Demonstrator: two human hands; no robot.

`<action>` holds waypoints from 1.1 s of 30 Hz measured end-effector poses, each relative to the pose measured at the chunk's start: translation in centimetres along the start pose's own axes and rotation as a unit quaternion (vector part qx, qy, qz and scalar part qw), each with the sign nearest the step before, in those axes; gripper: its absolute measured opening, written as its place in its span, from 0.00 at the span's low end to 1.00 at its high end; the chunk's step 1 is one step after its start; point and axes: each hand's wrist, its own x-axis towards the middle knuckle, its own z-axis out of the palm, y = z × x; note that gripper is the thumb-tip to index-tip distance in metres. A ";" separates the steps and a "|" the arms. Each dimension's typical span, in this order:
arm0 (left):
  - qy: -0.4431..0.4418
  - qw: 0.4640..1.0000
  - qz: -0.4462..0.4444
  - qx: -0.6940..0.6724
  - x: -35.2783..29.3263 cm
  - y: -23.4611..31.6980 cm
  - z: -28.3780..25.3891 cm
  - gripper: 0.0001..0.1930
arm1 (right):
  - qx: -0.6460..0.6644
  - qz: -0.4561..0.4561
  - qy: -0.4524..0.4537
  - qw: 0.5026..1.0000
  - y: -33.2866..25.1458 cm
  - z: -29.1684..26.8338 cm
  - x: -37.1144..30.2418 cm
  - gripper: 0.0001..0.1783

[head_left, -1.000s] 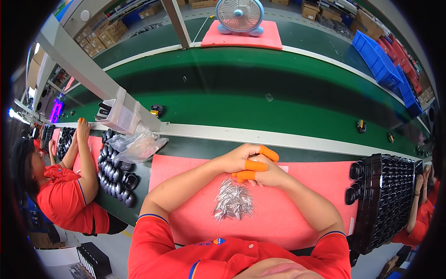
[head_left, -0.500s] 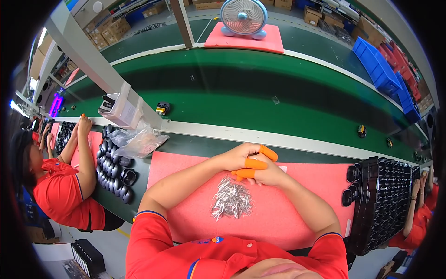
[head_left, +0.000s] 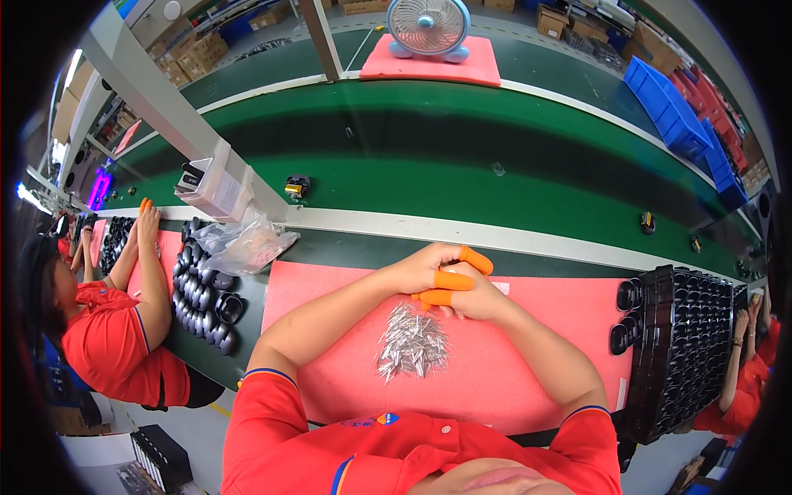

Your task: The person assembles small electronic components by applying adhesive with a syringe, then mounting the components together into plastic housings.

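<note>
My left hand (head_left: 422, 269) and my right hand (head_left: 480, 295) are clasped together over the far part of a pink mat (head_left: 330, 330). Orange finger cots (head_left: 454, 281) cover several fingers; the overlap partly hides which hand some belong to. No tool or part shows in either hand. Just nearer to me than the clasped hands, a loose heap of thin, silvery metal pins (head_left: 412, 345) lies on the mat.
Black trays (head_left: 681, 355) of dark rounded parts are stacked at right. Left are a clear plastic bag (head_left: 256, 246), a post (head_left: 165, 107) and dark shells (head_left: 198, 289) beside a co-worker (head_left: 115, 338). Beyond runs a green conveyor (head_left: 412, 165) with small assemblies; a fan (head_left: 427, 25) stands behind.
Small assemblies and scraps on the green conveyor have shifted slightly right. My hands stay clasped in the same spot, and the view has tilted a little.
</note>
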 end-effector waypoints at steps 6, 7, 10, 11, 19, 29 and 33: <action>-0.001 1.000 -0.003 -0.003 0.4 0.1 -0.2 0.22 | 0.033 -0.018 0.013 0.999 0.1 0.0 0.1 0.12; 0.000 1.000 -0.002 -0.004 0.6 0.0 -0.1 0.22 | 0.029 -0.011 0.012 0.999 -0.1 -0.3 -0.2 0.12; 0.006 0.999 0.044 0.026 0.4 0.0 -0.5 0.22 | 0.019 -0.008 0.009 1.000 -0.1 -0.2 0.6 0.11; 0.005 1.000 0.017 -0.007 -0.2 0.2 -0.6 0.22 | 0.014 -0.007 0.002 1.000 0.1 0.1 1.0 0.10; 0.013 0.997 0.049 0.063 -0.3 1.3 0.9 0.20 | 0.049 0.022 0.037 0.998 -0.8 0.6 -0.3 0.07; 0.028 0.986 0.115 0.120 -0.5 0.5 0.4 0.23 | 0.056 -0.012 0.013 0.998 -1.0 0.8 0.1 0.10; 0.022 0.986 0.114 0.122 -0.4 0.5 0.2 0.24 | 0.025 0.027 -0.009 0.999 -2.0 0.4 -0.3 0.09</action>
